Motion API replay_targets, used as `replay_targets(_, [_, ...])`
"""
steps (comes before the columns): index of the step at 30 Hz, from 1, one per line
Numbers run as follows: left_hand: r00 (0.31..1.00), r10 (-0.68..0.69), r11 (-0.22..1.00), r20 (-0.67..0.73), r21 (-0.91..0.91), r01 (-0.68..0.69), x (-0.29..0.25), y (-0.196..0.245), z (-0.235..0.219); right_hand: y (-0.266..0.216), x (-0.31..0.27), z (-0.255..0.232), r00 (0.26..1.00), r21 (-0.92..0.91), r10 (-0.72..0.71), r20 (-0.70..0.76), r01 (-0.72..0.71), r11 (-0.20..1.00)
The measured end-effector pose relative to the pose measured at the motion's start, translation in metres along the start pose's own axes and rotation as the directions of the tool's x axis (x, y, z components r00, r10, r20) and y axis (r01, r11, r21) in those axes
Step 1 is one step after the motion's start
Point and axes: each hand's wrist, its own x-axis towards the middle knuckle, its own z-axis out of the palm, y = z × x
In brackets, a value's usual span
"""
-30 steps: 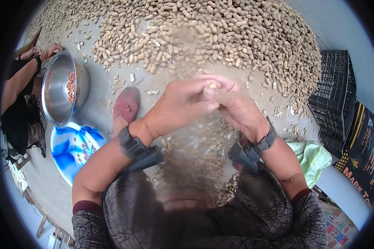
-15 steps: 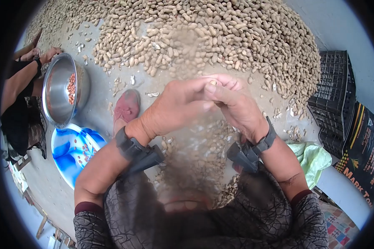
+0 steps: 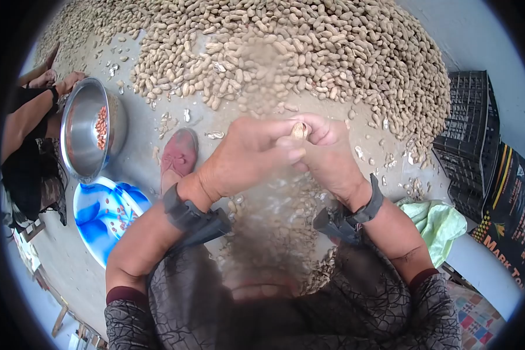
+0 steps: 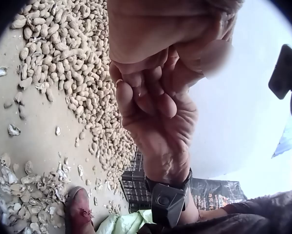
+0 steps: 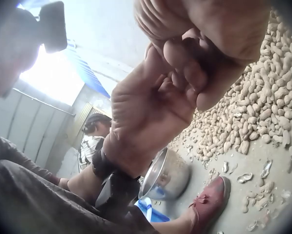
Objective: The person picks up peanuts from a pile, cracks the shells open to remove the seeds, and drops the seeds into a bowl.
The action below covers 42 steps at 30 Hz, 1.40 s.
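Note:
Both hands meet in front of the body in the head view. A peanut in its shell (image 3: 300, 130) stands between the fingertips, its upper end facing up. The right hand (image 3: 335, 154) pinches it with thumb and fingers from the right. From the left, the left hand (image 3: 239, 154) has its thumb and fingertips against the same peanut. In both wrist views the curled fingers touch one another and largely hide the peanut.
A large heap of peanuts (image 3: 356, 52) spreads across the floor ahead. A metal bowl (image 3: 84, 131) and a blue-white basin (image 3: 90, 216) hold reddish kernels at left, beside another person. Shells (image 3: 274, 216) lie below the hands; black crates (image 3: 466, 125) stand at right.
The right hand has shifted slightly and its thumb lowered, so more of the peanut shell shows between the fingertips. The left hand stays nearly in place.

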Motion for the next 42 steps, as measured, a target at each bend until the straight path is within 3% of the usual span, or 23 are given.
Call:
replay_targets(3, [0.998, -0.061, 0.995, -0.007, 0.084, 0.062, 0.002, -0.001, 0.000, -0.002, 0.000, 0.001, 1.000, -0.009, 0.026, -0.014, -0.026, 1.000])
replay_targets(7, [0.991, -0.076, 0.992, -0.107, -0.113, 0.064, 0.013, -0.033, -0.011, 0.010, 0.013, 0.002, 0.997, -0.137, 0.071, 0.018, -0.068, 0.988])
replay_targets(9, [0.984, -0.083, 0.984, -0.156, -0.170, 0.056, 0.015, -0.039, -0.012, 0.007, 0.013, 0.002, 0.999, -0.113, 0.030, 0.026, -0.026, 0.993])
replay_targets(11, [0.946, -0.027, 0.996, -0.323, -0.088, -0.002, 0.015, -0.038, -0.013, 0.003, 0.016, -0.004, 0.999, -0.090, -0.014, 0.034, 0.017, 0.996])
replay_targets(14, [0.945, -0.039, 0.998, -0.324, 0.036, 0.054, 0.009, -0.026, -0.015, -0.007, 0.022, -0.016, 0.991, -0.007, 0.034, 0.127, -0.033, 0.999])
replay_targets(15, [0.946, -0.038, 0.998, -0.323, 0.035, 0.052, 0.009, -0.027, -0.013, -0.011, 0.022, -0.012, 0.985, 0.023, 0.112, 0.132, -0.116, 0.993])
replay_targets(17, [0.929, 0.206, 0.955, -0.309, 0.270, -0.122, 0.011, -0.028, -0.008, -0.008, 0.027, -0.008, 0.972, 0.054, 0.189, 0.139, -0.198, 0.979])
replay_targets(18, [0.928, 0.203, 0.955, -0.311, 0.270, -0.118, 0.010, -0.027, -0.007, 0.000, 0.033, -0.006, 0.975, 0.159, 0.172, 0.142, -0.194, 0.968])
replay_targets(19, [0.924, 0.196, 0.959, -0.327, 0.261, -0.111, 0.010, -0.026, -0.007, 0.005, 0.036, -0.004, 0.978, 0.263, 0.156, 0.141, -0.189, 0.946])
replay_targets(24, [0.891, 0.248, 0.959, -0.379, 0.224, -0.171, 0.010, -0.024, -0.007, -0.002, 0.037, 0.009, 0.979, 0.372, 0.182, 0.095, -0.204, 0.905])
replay_targets(29, [0.837, 0.157, 0.988, -0.524, 0.078, -0.137, 0.009, -0.027, -0.003, -0.005, 0.034, 0.024, 0.985, 0.384, 0.170, 0.002, -0.157, 0.910])
replay_targets(33, [0.864, 0.032, 0.988, -0.503, -0.116, -0.104, 0.007, -0.026, -0.005, -0.014, 0.028, 0.031, 0.982, 0.357, 0.185, -0.038, -0.159, 0.921])
replay_targets(35, [0.802, 0.364, 0.899, -0.474, 0.404, -0.170, 0.011, -0.037, -0.010, -0.013, 0.026, 0.032, 0.981, 0.353, 0.187, -0.057, -0.155, 0.923])
replay_targets(38, [0.846, 0.272, 0.937, -0.458, 0.325, -0.125, 0.008, -0.030, -0.014, -0.009, 0.024, 0.032, 0.985, 0.396, 0.150, -0.081, -0.107, 0.912])
replay_targets(42, [0.859, 0.230, 0.956, -0.458, 0.273, -0.111, 0.010, -0.029, -0.016, -0.008, 0.026, 0.029, 0.983, 0.320, 0.134, -0.129, -0.087, 0.943])
